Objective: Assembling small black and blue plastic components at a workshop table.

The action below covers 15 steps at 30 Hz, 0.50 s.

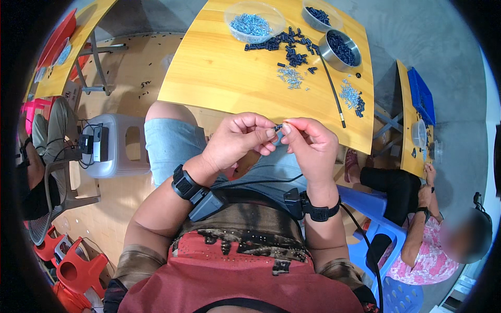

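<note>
My left hand (241, 139) and my right hand (309, 144) meet above my lap, just in front of the wooden table (224, 73). Together they pinch a tiny black plastic part (278, 127) between thumbs and fingertips; a small metal screw seems to be in it, but it is too small to tell. Each wrist carries a black strap with a device and a cable.
On the table lie a pile of black parts (287, 46), loose silver screws (290, 78), a clear bowl of screws (251, 23), two metal bowls of black parts (340, 49) and a thin black rod (332, 88). Another person (443, 235) sits at the right on a blue chair. A white stool (112, 143) stands left.
</note>
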Tool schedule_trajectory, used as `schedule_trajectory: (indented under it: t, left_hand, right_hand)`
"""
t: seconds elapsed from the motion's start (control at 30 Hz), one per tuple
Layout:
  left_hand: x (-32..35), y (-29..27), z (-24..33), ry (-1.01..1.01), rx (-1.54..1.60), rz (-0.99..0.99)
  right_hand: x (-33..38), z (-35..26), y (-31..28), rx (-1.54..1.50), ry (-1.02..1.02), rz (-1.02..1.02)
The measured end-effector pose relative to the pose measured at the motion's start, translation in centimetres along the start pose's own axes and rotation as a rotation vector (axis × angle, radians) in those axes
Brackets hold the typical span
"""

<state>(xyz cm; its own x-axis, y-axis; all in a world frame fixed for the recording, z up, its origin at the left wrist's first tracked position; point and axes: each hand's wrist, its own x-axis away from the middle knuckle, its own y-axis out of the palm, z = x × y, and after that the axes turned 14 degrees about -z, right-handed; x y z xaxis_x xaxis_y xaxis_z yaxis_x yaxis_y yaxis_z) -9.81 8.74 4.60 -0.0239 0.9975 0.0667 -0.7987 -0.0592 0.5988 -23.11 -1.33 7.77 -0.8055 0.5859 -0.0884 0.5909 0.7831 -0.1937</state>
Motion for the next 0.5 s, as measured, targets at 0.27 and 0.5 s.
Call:
schedule_trajectory:
  t: [0.27, 0.5]
  left_hand:
    - [0.08, 0.44, 0.21, -0.013, -0.036, 0.033]
    - [0.24, 0.44, 0.18, 0.006, -0.075, 0.046]
  right_hand:
    - [0.13, -0.08, -0.01, 0.179, -0.028, 0.034]
    - [-0.04, -0.76, 0.12, 0.341, -0.127, 0.022]
